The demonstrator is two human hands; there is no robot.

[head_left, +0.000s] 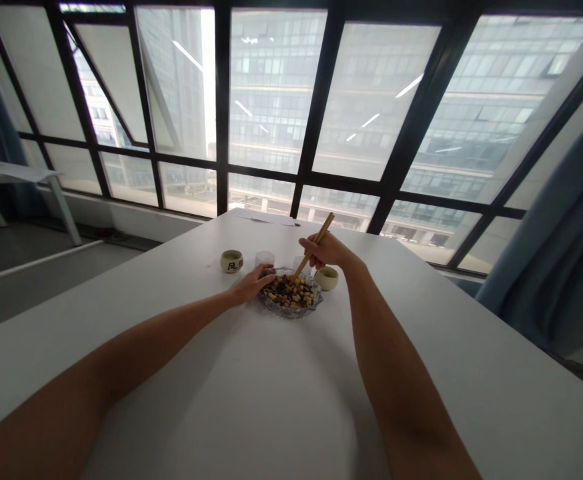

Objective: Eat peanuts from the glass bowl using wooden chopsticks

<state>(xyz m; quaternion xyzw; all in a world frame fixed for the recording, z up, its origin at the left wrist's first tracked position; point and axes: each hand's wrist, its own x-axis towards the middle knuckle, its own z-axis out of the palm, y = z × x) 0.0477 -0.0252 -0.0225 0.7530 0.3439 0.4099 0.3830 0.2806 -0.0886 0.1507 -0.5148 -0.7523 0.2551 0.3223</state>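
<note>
A clear glass dish (316, 303) with a wavy rim stands on the white table, filled with a mix of nuts and dark seeds (291, 292). At its left rim is my left hand (251, 283), thumb over the edge and fingers round the far side, closed on the dish. My right hand (324, 250) is closed round a pair of wooden chopsticks (314, 245), held at a slant, their tips down among the nuts and seeds. Just below that hand, right of the dish, sits a small pale-green cup (327, 279). A matching cup (231, 262) with dark characters stands to the left.
Behind the dish are a clear cup (264, 259) and another clear cup (298, 262), partly hidden by my right hand. Papers (266, 218) lie at the table's far end. Beyond are large windows, a blue curtain (551, 267) on the right and another table (11, 172) on the left.
</note>
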